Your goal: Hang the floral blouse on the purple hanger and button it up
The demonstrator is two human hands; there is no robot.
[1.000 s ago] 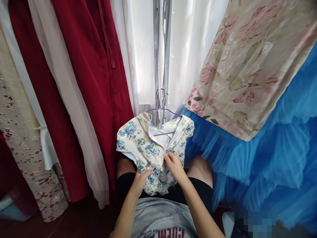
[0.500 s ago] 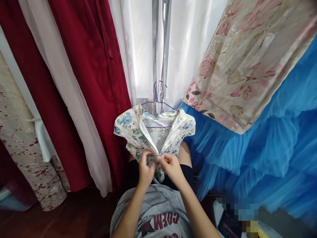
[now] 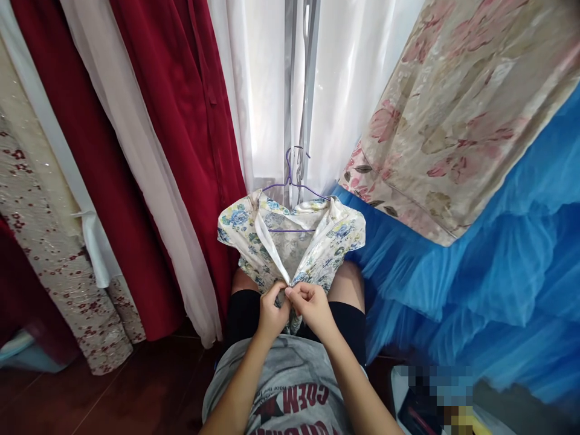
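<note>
A cap-sleeved floral blouse (image 3: 247, 241), white with blue and yellow flowers, lies across my lap on a purple wire hanger (image 3: 290, 181). Its collar points away from me, and the front falls open in a V. At the bottom of the V, my left hand (image 3: 273, 309) pinches the left edge of the front. My right hand (image 3: 312, 307) is beside it, almost touching, with thumb and forefinger closed on the same spot. Whatever fastening is between the fingertips is too small to make out. Both hands and my grey shirt hide the lower part of the blouse.
Dark red gowns (image 3: 176, 121) and a pale pink drape (image 3: 149, 157) hang at the left. White curtains (image 3: 263, 90) hang straight ahead. To the right are a floral cloth (image 3: 435, 139) and blue tulle ruffles (image 3: 489, 272). A light blue basin (image 3: 36, 356) stands on the floor.
My left hand has come in from slightly apart, its fingers now closed on the blouse next to my right hand. The view has shifted a little, moving everything slightly rightward.
</note>
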